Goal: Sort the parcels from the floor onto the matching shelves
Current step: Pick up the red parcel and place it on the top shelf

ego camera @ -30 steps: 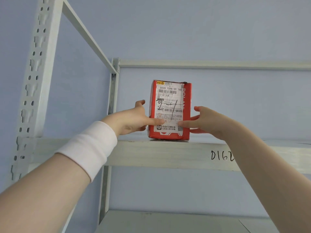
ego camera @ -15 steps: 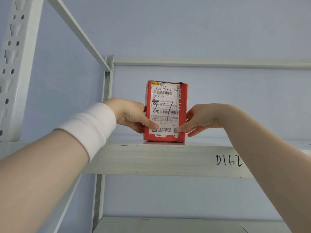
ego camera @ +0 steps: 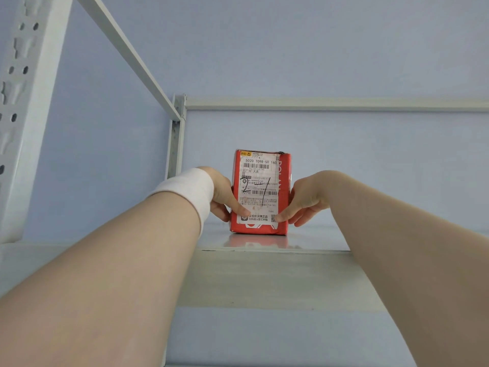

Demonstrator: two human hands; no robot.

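A red parcel [ego camera: 260, 190] stands upright on the white metal shelf [ego camera: 264, 276], its white shipping label facing me with "2-1" handwritten on it. My left hand [ego camera: 225, 198], with a white wristband behind it, grips the parcel's left side, thumb on the label's lower left. On the other side my right hand [ego camera: 304, 201] grips the parcel, thumb on the label's lower right corner. The fingers of both hands are hidden behind the box.
A perforated white upright [ego camera: 23, 107] rises at the left. A slanted beam [ego camera: 127, 54] and a rear crossbar [ego camera: 330, 104] frame the space above. The back corner post [ego camera: 176, 144] stands left of the parcel. A pale blue wall lies behind.
The parcel sits deeper on the shelf and both arms reach further in. The view has come closer, and my right arm now covers the shelf's handwritten code.
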